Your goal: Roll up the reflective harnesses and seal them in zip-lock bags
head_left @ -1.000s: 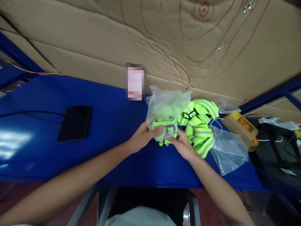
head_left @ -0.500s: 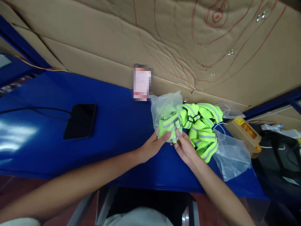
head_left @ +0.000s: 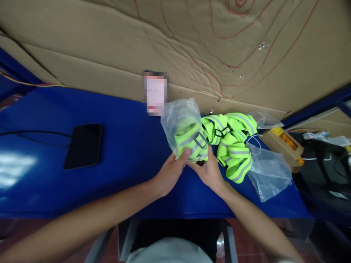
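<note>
Showing nearest, a pale grey cloth garment [head_left: 170,252] before a glossy blue tabletop [head_left: 131,142]. Gripping at near left, with thumb laid on top, by the left hand [head_left: 170,173]; grasping at near right, with fingers mostly hidden, by the right hand [head_left: 210,171]. Enclosing between both, over the table and directly before the person, a coiled, fluorescent yellow-green strap with grey bands [head_left: 183,141], seen through a milky, translucent plastic bag [head_left: 178,111]. Probably pressing from two sides for checking any uncoiling and for holding film and coil together. Bearing on the coil's face a black, rounded-rectangular buckle, rigid-looking against soft webbing; ending beyond in slack, crinkled film. Adding at right, a flat, clear plastic bag [head_left: 270,171], then a tangled, looping heap of matching yellow-green webbing [head_left: 238,151], probably lying within reach on purpose; not telling whether touching the coil. Including at left, a thin, black, rectangular slab [head_left: 83,146] with cable; at far right, a windowed brown cardboard box [head_left: 282,144]. Finishing with a pixelated, phone-like rectangle [head_left: 155,91], apparently leaning for viewing against a creased brown cardboard panel [head_left: 109,44].
</note>
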Tool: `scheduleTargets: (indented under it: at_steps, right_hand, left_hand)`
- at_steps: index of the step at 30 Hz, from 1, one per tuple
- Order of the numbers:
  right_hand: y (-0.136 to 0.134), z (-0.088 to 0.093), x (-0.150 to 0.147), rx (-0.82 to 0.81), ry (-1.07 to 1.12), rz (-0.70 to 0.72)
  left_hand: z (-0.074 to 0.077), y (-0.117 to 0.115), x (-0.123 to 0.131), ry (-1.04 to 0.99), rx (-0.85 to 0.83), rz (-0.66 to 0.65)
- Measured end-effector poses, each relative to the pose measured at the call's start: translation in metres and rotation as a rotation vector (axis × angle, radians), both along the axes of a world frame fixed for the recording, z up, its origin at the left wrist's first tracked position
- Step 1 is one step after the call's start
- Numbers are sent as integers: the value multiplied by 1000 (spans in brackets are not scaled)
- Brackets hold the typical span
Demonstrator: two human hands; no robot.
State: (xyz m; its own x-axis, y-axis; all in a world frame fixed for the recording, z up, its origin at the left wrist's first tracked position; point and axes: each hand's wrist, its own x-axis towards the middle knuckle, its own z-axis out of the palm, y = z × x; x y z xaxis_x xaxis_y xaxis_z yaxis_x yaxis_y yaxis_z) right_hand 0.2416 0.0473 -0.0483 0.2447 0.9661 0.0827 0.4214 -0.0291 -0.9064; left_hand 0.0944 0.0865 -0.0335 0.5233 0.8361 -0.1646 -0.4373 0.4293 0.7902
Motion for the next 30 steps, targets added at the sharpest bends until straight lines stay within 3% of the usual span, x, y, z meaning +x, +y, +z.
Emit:
scheduleTargets:
  at_steps: [3,7,12,15,17,19,21,22,23,25,26,27,30]
  right_hand:
    - [2,-2,-2,-12,160,34]
    - [5,1,-12,-58,394,36]
    - [11,9,-12,-78,414,25]
    - [14,11,2,-47,242,28]
    - [16,12,13,-16,183,19]
    - [17,13,20,1,211,9]
    - [18,14,24,-8,233,17]
    - [18,14,26,-23,232,33]
    - [19,14,26,-40,230,55]
    - [18,13,27,-65,232,96]
    - [18,13,27,-69,236,115]
    - [17,13,27,-68,237,139]
    - [15,11,26,-51,191,250]
  left_hand:
    - [-10,-7,1,109,93,36]
    - [-15,-9,2,164,107,-17]
    - [-10,1,4,116,36,-115]
    - [-7,12,4,59,-4,-283]
    - [-1,16,-1,131,5,-402]
    - [12,13,-10,268,56,-643]
    - [32,7,-25,383,233,-953]
    - [42,5,-33,413,433,-990]
    - [51,4,-40,487,706,-938]
    - [59,9,-50,699,1199,-510]
    - [58,16,-52,837,1379,-306]
    - [54,25,-52,988,1500,-192]
    - [32,50,-44,1184,1670,-208]
